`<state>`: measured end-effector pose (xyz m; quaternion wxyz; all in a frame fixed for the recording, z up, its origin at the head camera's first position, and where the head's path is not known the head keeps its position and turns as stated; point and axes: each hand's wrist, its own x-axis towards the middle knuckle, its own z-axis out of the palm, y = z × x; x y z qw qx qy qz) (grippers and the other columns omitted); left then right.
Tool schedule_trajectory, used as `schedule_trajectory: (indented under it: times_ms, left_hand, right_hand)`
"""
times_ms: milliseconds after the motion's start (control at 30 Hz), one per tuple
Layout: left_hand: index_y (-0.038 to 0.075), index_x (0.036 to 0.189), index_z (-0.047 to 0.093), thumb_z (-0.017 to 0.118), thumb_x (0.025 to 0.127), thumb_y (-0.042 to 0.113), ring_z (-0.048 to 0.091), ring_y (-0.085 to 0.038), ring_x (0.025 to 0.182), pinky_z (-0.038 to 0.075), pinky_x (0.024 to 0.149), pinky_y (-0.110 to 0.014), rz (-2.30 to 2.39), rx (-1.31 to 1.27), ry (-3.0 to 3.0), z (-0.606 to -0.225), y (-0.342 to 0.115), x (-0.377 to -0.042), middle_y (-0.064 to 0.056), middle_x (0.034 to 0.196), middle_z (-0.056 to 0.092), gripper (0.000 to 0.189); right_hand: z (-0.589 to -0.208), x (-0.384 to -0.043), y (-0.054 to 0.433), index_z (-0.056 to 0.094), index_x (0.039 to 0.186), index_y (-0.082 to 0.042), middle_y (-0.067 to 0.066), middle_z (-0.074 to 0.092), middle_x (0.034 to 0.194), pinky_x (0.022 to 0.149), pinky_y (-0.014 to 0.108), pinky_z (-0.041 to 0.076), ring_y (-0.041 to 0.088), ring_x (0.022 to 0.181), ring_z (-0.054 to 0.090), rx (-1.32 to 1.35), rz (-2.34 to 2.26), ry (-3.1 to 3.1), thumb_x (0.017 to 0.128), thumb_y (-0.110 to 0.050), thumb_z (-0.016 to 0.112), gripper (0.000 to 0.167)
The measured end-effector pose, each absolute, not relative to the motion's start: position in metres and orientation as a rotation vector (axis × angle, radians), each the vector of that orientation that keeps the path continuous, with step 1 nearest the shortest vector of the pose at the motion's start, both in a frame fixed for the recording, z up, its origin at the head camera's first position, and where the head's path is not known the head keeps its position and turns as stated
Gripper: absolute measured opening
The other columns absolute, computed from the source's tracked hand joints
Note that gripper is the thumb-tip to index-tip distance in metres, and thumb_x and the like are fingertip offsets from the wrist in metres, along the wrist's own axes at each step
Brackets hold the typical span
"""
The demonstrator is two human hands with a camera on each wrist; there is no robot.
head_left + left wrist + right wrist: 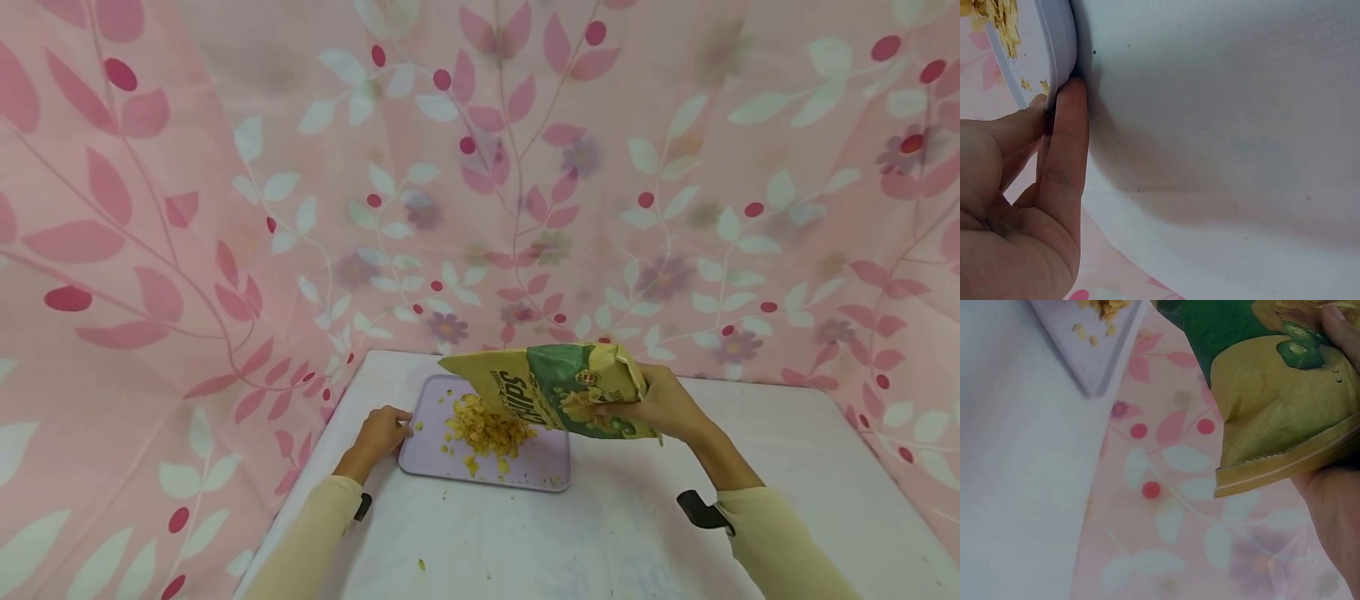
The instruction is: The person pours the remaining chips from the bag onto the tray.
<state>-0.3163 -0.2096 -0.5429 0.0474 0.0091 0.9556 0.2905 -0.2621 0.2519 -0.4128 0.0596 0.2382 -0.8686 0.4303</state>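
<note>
My right hand point(663, 404) grips a yellow and green chips bag point(555, 390) by its bottom end, thumb across the front. The bag lies nearly sideways, its other end over a lilac tray point(431, 462). A heap of broken chips point(483, 429) covers the tray's middle, with loose pieces around it. My left hand point(381, 433) is at the tray's left edge. In the left wrist view, that hand's thumb and fingers point(1066, 144) pinch the tray's rim point(1065, 44). The right wrist view shows the bag's sealed end point(1285, 462) close up.
The tray stands on a white-covered table point(637, 533). A few crumbs point(422, 565) lie on the cloth in front of it. A pink floral curtain point(525, 208) rises behind the table and along its sides.
</note>
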Motion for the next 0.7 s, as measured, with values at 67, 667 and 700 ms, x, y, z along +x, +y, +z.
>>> schedule_trajectory:
  times_ms: [67, 667, 700]
  left_hand:
    - [-0.001, 0.123, 0.066, 0.072, 0.086, 0.005, 0.058, -0.012, 0.057, 0.046, 0.054, -0.027, 0.892, 0.027, 2.908, -0.543, -0.209, -0.316, -0.004, 0.073, 0.068, 0.038]
    - [-0.001, 0.125, 0.064, 0.071, 0.087, 0.005, 0.057, -0.012, 0.055, 0.046, 0.052, -0.027, 0.909, 0.017, 2.877, -0.542, -0.21, -0.318, -0.003, 0.07, 0.065, 0.039]
    - [-0.001, 0.125, 0.065, 0.071, 0.087, 0.005, 0.057, -0.013, 0.055, 0.046, 0.051, -0.026, 0.915, 0.013, 2.88, -0.542, -0.21, -0.318, -0.003, 0.07, 0.065, 0.039]
  right_hand:
    - [-0.408, -0.261, 0.251, 0.068, 0.113, -0.015, 0.0, 0.071, 0.1, 0.077, 0.033, 0.054, 0.014, 0.09, 0.068, 0.687, 1.313, -2.617, 0.072, -0.03, 0.087, 0.048]
    - [-0.403, -0.259, 0.249, 0.066, 0.118, -0.013, 0.003, 0.071, 0.103, 0.075, 0.033, 0.055, 0.016, 0.092, 0.068, 0.704, 1.349, -2.546, 0.073, -0.023, 0.087, 0.05]
    - [-0.402, -0.259, 0.249, 0.066, 0.12, -0.013, 0.004, 0.071, 0.104, 0.076, 0.033, 0.055, 0.016, 0.092, 0.068, 0.715, 1.356, -2.531, 0.074, -0.023, 0.086, 0.051]
